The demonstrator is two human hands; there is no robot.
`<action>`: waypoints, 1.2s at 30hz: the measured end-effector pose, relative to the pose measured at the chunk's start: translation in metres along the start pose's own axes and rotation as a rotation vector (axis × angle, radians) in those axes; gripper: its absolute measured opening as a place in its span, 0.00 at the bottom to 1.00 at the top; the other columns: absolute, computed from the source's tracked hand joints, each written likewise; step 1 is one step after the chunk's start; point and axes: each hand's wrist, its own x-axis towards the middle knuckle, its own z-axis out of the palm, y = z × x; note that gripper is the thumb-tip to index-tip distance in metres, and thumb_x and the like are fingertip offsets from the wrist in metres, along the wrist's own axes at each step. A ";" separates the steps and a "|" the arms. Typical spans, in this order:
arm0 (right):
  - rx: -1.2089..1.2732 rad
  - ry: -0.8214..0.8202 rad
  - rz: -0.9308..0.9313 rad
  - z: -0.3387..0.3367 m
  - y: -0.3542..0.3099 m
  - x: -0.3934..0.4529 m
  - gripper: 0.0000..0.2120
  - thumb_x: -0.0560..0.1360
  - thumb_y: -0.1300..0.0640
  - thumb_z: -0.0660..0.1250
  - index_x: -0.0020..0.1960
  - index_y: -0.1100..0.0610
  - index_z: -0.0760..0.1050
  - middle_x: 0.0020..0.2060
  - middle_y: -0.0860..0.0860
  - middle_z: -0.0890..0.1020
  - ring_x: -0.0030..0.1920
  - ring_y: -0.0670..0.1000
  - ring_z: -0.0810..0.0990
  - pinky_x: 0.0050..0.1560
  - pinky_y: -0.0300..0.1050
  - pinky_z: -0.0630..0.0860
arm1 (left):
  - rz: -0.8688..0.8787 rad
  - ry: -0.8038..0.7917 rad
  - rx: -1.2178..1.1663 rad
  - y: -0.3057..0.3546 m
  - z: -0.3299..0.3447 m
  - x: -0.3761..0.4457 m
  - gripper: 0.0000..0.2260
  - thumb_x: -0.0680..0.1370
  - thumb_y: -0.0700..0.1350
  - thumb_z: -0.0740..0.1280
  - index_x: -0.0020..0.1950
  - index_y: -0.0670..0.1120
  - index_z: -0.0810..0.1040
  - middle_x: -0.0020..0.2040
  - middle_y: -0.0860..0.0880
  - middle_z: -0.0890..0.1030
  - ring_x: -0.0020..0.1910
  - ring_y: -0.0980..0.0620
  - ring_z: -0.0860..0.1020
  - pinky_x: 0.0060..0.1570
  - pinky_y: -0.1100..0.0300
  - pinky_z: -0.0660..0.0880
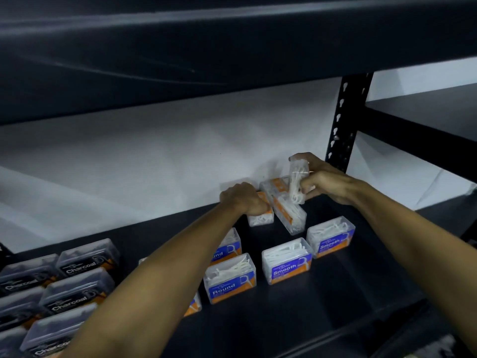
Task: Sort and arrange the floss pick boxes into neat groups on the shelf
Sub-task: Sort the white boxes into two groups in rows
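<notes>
Clear floss pick boxes stand on a dark shelf. My left hand grips an orange-backed box near the back wall. My right hand holds another clear box upright, lifted above a third box that lies at an angle. In front stand two "Smooth" boxes and two "Round" boxes. Several dark "Charcoal" boxes are grouped at the left. Another box is mostly hidden under my left forearm.
An upper shelf board hangs low over the work area. A black perforated upright post stands at the right behind my right hand. A white wall closes the back. Bare shelf surface lies at the front right.
</notes>
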 end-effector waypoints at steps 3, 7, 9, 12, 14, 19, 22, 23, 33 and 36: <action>0.076 0.024 0.013 -0.003 0.003 -0.001 0.30 0.66 0.76 0.63 0.61 0.49 0.69 0.53 0.59 0.79 0.55 0.60 0.81 0.53 0.53 0.80 | -0.044 0.012 -0.031 0.007 0.003 -0.001 0.33 0.68 0.68 0.69 0.63 0.47 0.74 0.54 0.49 0.80 0.53 0.48 0.80 0.45 0.59 0.71; 0.060 -0.019 0.038 -0.004 0.002 0.000 0.36 0.66 0.77 0.67 0.67 0.51 0.66 0.57 0.59 0.78 0.55 0.58 0.82 0.57 0.57 0.79 | -0.060 0.021 -0.071 0.014 0.004 -0.008 0.41 0.66 0.69 0.70 0.69 0.43 0.71 0.61 0.47 0.78 0.58 0.46 0.78 0.46 0.59 0.72; 0.082 -0.035 0.043 -0.004 0.002 0.000 0.39 0.66 0.78 0.67 0.69 0.49 0.64 0.58 0.59 0.77 0.56 0.58 0.81 0.57 0.57 0.79 | -0.056 -0.005 -0.125 0.014 0.005 -0.008 0.36 0.66 0.67 0.72 0.64 0.42 0.75 0.55 0.47 0.81 0.53 0.46 0.81 0.49 0.58 0.78; 0.117 -0.054 0.034 -0.003 0.000 -0.002 0.40 0.67 0.80 0.64 0.69 0.48 0.64 0.59 0.58 0.76 0.57 0.58 0.81 0.57 0.58 0.78 | -0.068 -0.050 -0.216 0.012 0.000 -0.009 0.31 0.65 0.66 0.73 0.57 0.45 0.77 0.47 0.48 0.80 0.46 0.48 0.82 0.47 0.55 0.82; 0.116 -0.064 0.023 -0.003 -0.001 -0.005 0.35 0.67 0.81 0.62 0.64 0.50 0.68 0.56 0.56 0.78 0.56 0.56 0.81 0.57 0.57 0.79 | -0.081 -0.081 -0.332 0.008 -0.007 -0.009 0.28 0.65 0.63 0.73 0.56 0.45 0.77 0.45 0.48 0.80 0.43 0.48 0.82 0.45 0.53 0.83; 0.076 -0.106 0.029 -0.001 -0.010 -0.014 0.25 0.70 0.80 0.58 0.52 0.52 0.70 0.50 0.55 0.80 0.53 0.54 0.82 0.55 0.51 0.80 | -0.050 -0.164 -0.797 -0.012 -0.030 -0.020 0.15 0.71 0.50 0.64 0.54 0.45 0.76 0.50 0.41 0.80 0.47 0.42 0.81 0.46 0.48 0.82; 0.121 -0.083 0.052 0.000 -0.011 -0.012 0.18 0.72 0.76 0.61 0.51 0.54 0.70 0.50 0.57 0.80 0.54 0.58 0.81 0.58 0.55 0.78 | -0.073 -0.215 -1.130 -0.023 -0.038 -0.024 0.15 0.73 0.46 0.59 0.55 0.43 0.75 0.52 0.38 0.79 0.48 0.38 0.80 0.47 0.47 0.81; 0.142 -0.065 0.058 0.001 -0.012 -0.011 0.14 0.73 0.72 0.62 0.51 0.56 0.71 0.50 0.58 0.80 0.55 0.60 0.81 0.59 0.57 0.77 | -0.083 -0.227 -1.189 -0.027 -0.039 -0.025 0.16 0.72 0.46 0.58 0.56 0.42 0.76 0.53 0.37 0.79 0.49 0.38 0.80 0.46 0.48 0.81; 0.078 0.267 0.117 0.014 -0.012 0.006 0.17 0.74 0.60 0.69 0.61 0.59 0.69 0.50 0.59 0.80 0.47 0.57 0.83 0.43 0.54 0.83 | -0.109 -0.223 -1.447 -0.048 -0.030 -0.028 0.17 0.75 0.52 0.55 0.51 0.42 0.76 0.47 0.40 0.82 0.45 0.41 0.82 0.46 0.53 0.72; 0.116 0.343 0.080 0.019 -0.014 0.008 0.16 0.73 0.62 0.68 0.59 0.58 0.70 0.48 0.57 0.80 0.44 0.55 0.83 0.41 0.52 0.82 | -0.102 -0.224 -1.536 -0.054 -0.032 -0.031 0.18 0.77 0.55 0.56 0.50 0.43 0.77 0.44 0.41 0.83 0.42 0.43 0.82 0.45 0.54 0.72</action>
